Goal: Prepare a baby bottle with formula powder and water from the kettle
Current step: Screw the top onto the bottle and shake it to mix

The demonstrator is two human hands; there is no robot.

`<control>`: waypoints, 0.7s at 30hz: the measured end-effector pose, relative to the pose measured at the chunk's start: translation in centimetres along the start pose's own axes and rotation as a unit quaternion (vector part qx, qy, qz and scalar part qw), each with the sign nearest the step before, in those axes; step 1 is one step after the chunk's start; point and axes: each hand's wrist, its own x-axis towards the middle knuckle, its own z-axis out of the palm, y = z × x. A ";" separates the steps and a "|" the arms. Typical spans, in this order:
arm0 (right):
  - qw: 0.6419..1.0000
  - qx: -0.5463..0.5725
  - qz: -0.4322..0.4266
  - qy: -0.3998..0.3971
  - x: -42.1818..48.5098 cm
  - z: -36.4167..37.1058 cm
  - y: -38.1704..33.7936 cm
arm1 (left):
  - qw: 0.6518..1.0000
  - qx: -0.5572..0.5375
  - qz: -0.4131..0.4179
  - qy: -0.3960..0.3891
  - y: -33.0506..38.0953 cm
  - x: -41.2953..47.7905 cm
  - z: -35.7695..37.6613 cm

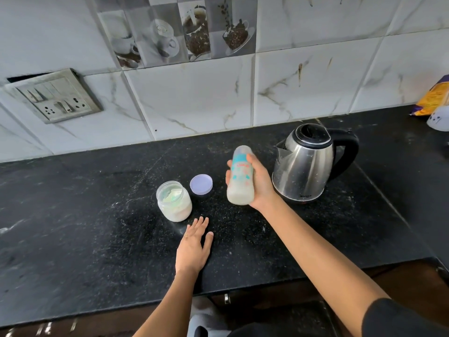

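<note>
My right hand (261, 183) grips a capped baby bottle (240, 177) with a blue and pink print. The bottle holds milky white liquid and is lifted off the black counter (97, 215), just left of the kettle. The steel kettle (308, 164) has a black lid and handle and stands with its lid shut. An open clear jar of white formula powder (173, 201) stands left of the bottle. The jar's pale purple lid (201, 184) lies flat behind it. My left hand (194, 246) rests flat on the counter in front of the jar, fingers apart, holding nothing.
A tiled wall rises behind the counter, with a switch and socket plate (53, 97) at the left. An orange and purple packet (435, 98) and a white object (438, 120) sit at the far right. The counter's front edge runs just below my left wrist.
</note>
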 end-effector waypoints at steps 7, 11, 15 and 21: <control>0.999 0.013 -0.021 0.024 0.6 0.9 -0.6 | 1.000 -0.003 -0.001 -0.012 0.1 0.0 -0.2; 0.993 -0.096 0.040 -0.063 -0.1 0.9 -0.4 | 1.000 -0.003 0.004 -0.016 -0.1 0.1 -0.2; 0.993 -0.087 0.008 -0.076 0.5 1.6 -0.9 | 1.000 -0.008 0.002 -0.018 -0.1 0.1 -0.2; 0.996 -0.071 -0.039 0.039 2.0 2.1 -1.2 | 1.000 -0.015 0.015 -0.021 -0.2 0.2 -0.2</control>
